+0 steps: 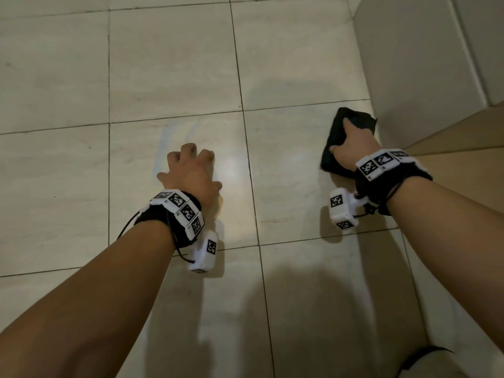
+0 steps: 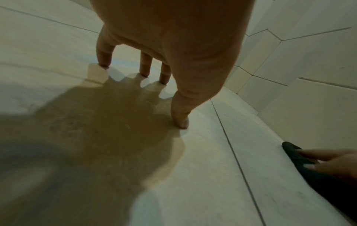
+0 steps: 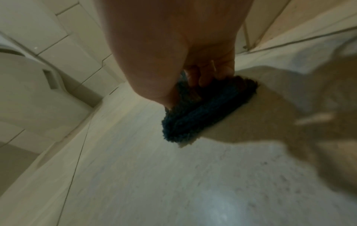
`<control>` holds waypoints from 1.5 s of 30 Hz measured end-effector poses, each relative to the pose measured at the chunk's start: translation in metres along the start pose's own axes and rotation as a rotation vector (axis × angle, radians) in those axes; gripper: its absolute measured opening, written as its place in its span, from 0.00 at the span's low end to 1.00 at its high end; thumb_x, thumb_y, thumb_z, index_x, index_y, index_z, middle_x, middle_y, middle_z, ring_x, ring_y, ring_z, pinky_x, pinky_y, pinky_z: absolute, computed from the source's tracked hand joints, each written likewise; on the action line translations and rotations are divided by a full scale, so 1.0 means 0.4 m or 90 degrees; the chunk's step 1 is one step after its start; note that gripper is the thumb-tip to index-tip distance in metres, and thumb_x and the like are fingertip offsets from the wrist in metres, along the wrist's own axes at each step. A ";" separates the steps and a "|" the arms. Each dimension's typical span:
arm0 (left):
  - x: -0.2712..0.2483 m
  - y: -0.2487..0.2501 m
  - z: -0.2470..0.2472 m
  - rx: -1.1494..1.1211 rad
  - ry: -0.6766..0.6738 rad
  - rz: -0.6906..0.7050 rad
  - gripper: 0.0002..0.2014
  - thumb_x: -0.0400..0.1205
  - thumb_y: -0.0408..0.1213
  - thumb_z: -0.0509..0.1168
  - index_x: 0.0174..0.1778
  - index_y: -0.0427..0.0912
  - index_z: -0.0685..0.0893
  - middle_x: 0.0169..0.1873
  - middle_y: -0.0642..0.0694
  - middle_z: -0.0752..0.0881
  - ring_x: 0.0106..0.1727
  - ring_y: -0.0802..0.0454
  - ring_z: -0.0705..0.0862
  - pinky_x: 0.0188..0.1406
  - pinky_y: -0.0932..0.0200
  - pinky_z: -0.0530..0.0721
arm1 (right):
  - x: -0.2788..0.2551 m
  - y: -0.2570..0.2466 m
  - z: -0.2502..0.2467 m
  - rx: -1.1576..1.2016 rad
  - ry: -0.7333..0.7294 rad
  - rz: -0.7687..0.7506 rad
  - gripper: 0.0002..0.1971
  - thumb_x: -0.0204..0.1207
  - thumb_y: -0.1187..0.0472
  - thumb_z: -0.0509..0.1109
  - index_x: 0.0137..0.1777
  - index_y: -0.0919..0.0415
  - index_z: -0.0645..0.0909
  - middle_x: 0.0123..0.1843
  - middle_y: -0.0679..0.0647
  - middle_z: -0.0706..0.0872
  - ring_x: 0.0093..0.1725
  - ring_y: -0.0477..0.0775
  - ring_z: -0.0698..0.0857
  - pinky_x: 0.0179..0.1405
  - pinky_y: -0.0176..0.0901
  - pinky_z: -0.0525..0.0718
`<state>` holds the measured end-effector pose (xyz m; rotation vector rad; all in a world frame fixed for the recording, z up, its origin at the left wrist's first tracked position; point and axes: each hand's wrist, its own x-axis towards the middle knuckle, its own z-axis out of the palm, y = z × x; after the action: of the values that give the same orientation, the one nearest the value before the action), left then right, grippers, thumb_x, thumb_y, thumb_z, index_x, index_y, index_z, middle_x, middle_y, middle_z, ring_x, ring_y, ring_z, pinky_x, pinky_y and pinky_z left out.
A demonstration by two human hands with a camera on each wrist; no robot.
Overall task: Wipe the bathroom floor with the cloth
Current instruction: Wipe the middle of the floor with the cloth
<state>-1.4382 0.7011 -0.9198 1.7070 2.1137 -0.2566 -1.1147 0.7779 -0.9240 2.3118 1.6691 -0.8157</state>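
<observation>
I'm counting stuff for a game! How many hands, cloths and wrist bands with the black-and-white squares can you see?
Hands: 2, left hand braced on the floor, right hand gripping the cloth
Cloths: 1, dark cloth
Bands: 2, left band, right band
Total: 5
</observation>
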 end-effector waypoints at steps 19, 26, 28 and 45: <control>0.006 -0.011 0.019 -0.007 0.016 0.026 0.31 0.72 0.51 0.74 0.71 0.59 0.71 0.76 0.51 0.61 0.74 0.42 0.59 0.58 0.37 0.70 | -0.040 -0.347 0.119 -0.077 0.010 -0.243 0.28 0.88 0.51 0.53 0.87 0.43 0.53 0.74 0.68 0.67 0.63 0.73 0.77 0.58 0.57 0.80; 0.003 -0.010 0.012 0.015 0.009 0.015 0.32 0.73 0.54 0.72 0.72 0.60 0.69 0.77 0.51 0.60 0.76 0.42 0.59 0.58 0.38 0.71 | -0.067 -0.415 0.188 -0.138 0.005 -0.304 0.27 0.89 0.47 0.50 0.87 0.39 0.49 0.69 0.61 0.69 0.61 0.62 0.76 0.46 0.52 0.76; 0.002 -0.008 0.010 0.014 0.004 0.012 0.32 0.73 0.54 0.72 0.72 0.61 0.69 0.77 0.52 0.60 0.76 0.43 0.59 0.57 0.38 0.71 | -0.050 -0.383 0.176 -0.124 0.013 -0.303 0.27 0.89 0.47 0.50 0.87 0.39 0.50 0.70 0.62 0.69 0.61 0.63 0.76 0.49 0.53 0.78; -0.014 0.017 -0.004 -0.007 -0.014 -0.027 0.30 0.75 0.51 0.72 0.73 0.62 0.69 0.78 0.52 0.59 0.79 0.43 0.57 0.66 0.33 0.69 | 0.039 0.060 -0.028 -0.103 0.025 -0.031 0.30 0.90 0.52 0.54 0.87 0.37 0.47 0.76 0.70 0.65 0.67 0.73 0.75 0.66 0.58 0.74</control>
<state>-1.4311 0.6983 -0.9151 1.6478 2.1330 -0.2734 -1.0855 0.7872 -0.9272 2.1991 1.7446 -0.6218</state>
